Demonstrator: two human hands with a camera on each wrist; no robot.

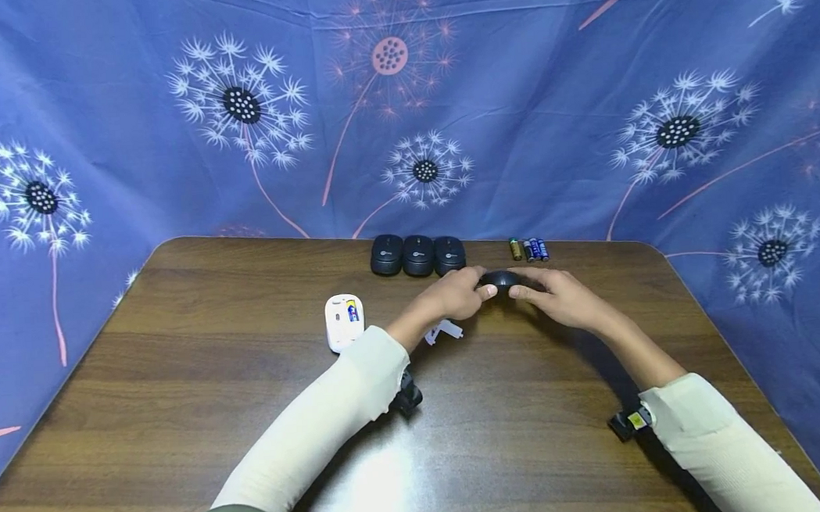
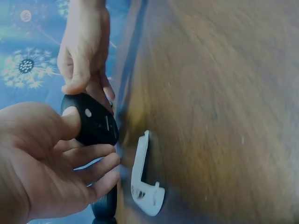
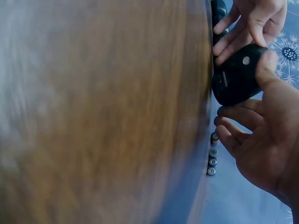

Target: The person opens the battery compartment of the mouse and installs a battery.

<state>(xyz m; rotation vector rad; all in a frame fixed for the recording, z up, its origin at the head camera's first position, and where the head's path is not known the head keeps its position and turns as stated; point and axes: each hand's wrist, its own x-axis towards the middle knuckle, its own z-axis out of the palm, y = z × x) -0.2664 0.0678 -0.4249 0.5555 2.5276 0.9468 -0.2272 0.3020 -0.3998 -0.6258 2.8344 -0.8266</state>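
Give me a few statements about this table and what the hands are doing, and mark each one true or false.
1. The left hand and right hand both hold one black mouse. True.
2. Three more black mice sit in a row. True.
3. In the head view, the white mouse lies right of the batteries. False: it lies to their left.
4. There are four loose batteries near the back edge. True.
5. The white piece rests on the white mouse. False: it lies on the table, apart from that mouse.
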